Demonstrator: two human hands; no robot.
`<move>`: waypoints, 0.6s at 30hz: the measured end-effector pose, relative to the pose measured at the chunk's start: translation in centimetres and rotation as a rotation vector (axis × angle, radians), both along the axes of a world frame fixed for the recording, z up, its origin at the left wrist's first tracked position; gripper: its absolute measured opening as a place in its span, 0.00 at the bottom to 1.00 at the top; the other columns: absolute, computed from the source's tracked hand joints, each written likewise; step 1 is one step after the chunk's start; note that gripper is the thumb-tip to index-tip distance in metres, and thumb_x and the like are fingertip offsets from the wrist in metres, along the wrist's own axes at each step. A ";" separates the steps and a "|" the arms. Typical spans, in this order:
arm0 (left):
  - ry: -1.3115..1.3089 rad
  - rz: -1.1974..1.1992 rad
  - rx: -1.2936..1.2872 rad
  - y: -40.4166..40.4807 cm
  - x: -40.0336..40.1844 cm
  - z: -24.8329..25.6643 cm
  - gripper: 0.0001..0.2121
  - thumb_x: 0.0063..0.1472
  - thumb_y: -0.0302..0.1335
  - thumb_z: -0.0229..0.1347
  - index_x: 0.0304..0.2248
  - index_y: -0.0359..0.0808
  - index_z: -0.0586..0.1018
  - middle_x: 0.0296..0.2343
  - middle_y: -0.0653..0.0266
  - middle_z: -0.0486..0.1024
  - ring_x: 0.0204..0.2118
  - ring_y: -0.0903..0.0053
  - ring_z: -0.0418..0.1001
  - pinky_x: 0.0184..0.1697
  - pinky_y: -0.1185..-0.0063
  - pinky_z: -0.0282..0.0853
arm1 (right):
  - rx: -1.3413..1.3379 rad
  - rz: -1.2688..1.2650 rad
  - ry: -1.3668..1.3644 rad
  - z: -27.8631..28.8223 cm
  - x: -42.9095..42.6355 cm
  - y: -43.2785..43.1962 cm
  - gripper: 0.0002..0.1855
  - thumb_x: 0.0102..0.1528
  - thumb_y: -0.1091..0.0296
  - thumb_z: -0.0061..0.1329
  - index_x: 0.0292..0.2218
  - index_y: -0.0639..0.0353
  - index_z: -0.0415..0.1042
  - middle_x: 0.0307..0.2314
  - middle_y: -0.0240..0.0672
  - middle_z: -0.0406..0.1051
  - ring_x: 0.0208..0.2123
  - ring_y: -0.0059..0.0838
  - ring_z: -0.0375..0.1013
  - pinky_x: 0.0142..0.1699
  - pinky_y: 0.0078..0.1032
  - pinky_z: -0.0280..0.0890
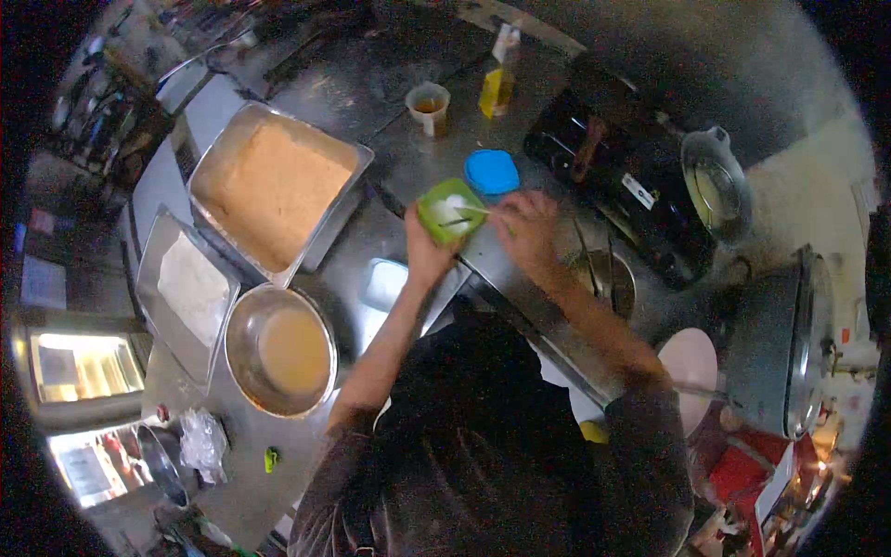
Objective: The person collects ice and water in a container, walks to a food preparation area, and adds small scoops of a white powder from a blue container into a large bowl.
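My left hand (429, 252) holds a green square plastic container (433, 226) by its side. White powder (454, 204) lies inside it, along with a short dark stick-like thing (456, 223). With its fingers pinched, my right hand (527, 224) grips the end of a thin pale utensil (476, 209), probably a spoon, whose other end reaches into the powder. Just beyond the container, a blue plastic lid (492, 172) rests on the steel counter (390, 157). A clear measuring cup (428, 108) with amber liquid stands farther back, near a yellow carton or bottle (495, 90).
To the left are a deep steel pan of pale orange breading (292, 191), a tray of white flour (191, 285) and a steel bowl of batter (294, 354). At right stand a black appliance (626, 181), a steel pot (619, 282) holding utensils and a large lidded pot (762, 348).
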State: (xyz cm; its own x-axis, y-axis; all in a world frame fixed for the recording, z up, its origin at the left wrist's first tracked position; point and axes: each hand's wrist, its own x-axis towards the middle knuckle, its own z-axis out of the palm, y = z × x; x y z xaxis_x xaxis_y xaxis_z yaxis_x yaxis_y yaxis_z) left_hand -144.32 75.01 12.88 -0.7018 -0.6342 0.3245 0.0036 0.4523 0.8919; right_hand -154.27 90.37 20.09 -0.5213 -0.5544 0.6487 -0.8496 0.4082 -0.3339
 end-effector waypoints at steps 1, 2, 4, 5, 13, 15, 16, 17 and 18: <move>-0.023 0.000 -0.013 -0.2 -0.3 0.6 0.39 0.33 0.22 0.61 0.46 0.24 0.54 0.41 0.49 0.60 0.45 0.62 0.61 0.49 0.74 0.55 | 0.120 0.069 0.036 -1.3 -1.1 -0.2 0.06 0.39 0.71 0.50 0.25 0.52 0.73 0.28 0.30 0.65 0.36 0.33 0.61 0.41 0.33 0.54; -0.030 -0.005 -0.050 0.2 -0.6 1.1 0.38 0.32 0.22 0.61 0.45 0.26 0.56 0.41 0.49 0.60 0.45 0.60 0.60 0.50 0.74 0.55 | 0.240 0.137 0.069 -2.5 -1.9 0.1 0.06 0.39 0.71 0.50 0.25 0.51 0.73 0.26 0.29 0.65 0.35 0.32 0.61 0.39 0.32 0.54; -0.041 0.011 -0.117 -1.3 -0.6 0.3 0.36 0.33 0.22 0.61 0.45 0.26 0.57 0.41 0.49 0.61 0.44 0.60 0.61 0.49 0.74 0.55 | 0.113 0.091 0.077 -1.1 -2.2 -1.0 0.07 0.39 0.72 0.50 0.26 0.50 0.73 0.25 0.30 0.64 0.33 0.31 0.61 0.38 0.32 0.54; -0.053 0.018 -0.180 -1.7 -1.1 -0.2 0.35 0.33 0.22 0.61 0.44 0.26 0.58 0.41 0.49 0.61 0.44 0.60 0.61 0.48 0.74 0.56 | -0.009 0.035 0.083 -0.3 -2.5 -1.1 0.09 0.38 0.72 0.50 0.27 0.50 0.73 0.25 0.30 0.64 0.32 0.31 0.61 0.37 0.32 0.53; 0.144 -0.029 0.064 -5.0 -3.9 -5.7 0.39 0.34 0.26 0.64 0.45 0.26 0.53 0.41 0.48 0.61 0.43 0.63 0.63 0.47 0.73 0.59 | -0.484 0.057 -0.777 -2.1 -4.0 1.1 0.07 0.44 0.69 0.51 0.29 0.55 0.70 0.24 0.29 0.65 0.26 0.26 0.64 0.33 0.23 0.59; 0.110 -0.055 0.105 -2.8 -4.0 -5.2 0.45 0.34 0.28 0.64 0.48 0.26 0.48 0.45 0.45 0.55 0.48 0.62 0.58 0.50 0.72 0.55 | -0.686 -0.021 -1.281 -1.8 -4.1 3.2 0.08 0.46 0.67 0.50 0.30 0.57 0.69 0.24 0.28 0.66 0.26 0.23 0.64 0.32 0.20 0.61; -0.009 0.076 -0.035 -0.3 -4.0 -4.4 0.47 0.34 0.30 0.64 0.49 0.25 0.46 0.47 0.42 0.52 0.50 0.59 0.54 0.52 0.71 0.51 | -0.824 0.010 -1.396 -1.7 -4.1 4.3 0.09 0.47 0.66 0.50 0.32 0.57 0.69 0.24 0.27 0.66 0.26 0.21 0.65 0.32 0.18 0.61; -0.095 0.131 -0.122 2.3 -3.9 -3.6 0.49 0.34 0.32 0.64 0.50 0.24 0.44 0.48 0.40 0.48 0.51 0.56 0.50 0.53 0.70 0.48 | -0.960 0.057 -1.517 -1.4 -3.9 4.9 0.11 0.47 0.66 0.50 0.33 0.58 0.68 0.24 0.27 0.66 0.27 0.19 0.65 0.32 0.16 0.61; -0.187 0.193 -0.210 4.8 -3.6 -2.9 0.50 0.34 0.34 0.64 0.51 0.24 0.42 0.49 0.38 0.45 0.53 0.52 0.46 0.54 0.68 0.45 | -0.963 0.060 -1.512 -1.1 -3.8 5.0 0.11 0.47 0.66 0.50 0.33 0.58 0.68 0.24 0.27 0.66 0.27 0.19 0.65 0.32 0.16 0.61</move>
State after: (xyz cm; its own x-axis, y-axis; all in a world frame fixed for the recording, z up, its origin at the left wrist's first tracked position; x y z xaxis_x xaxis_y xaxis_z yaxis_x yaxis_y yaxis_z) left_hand -147.88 79.81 10.01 -0.6351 -0.6938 0.3395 -0.2543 0.6029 0.7563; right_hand -158.08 95.35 18.94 -0.9040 -0.3465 -0.2503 0.3831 -0.3969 -0.8341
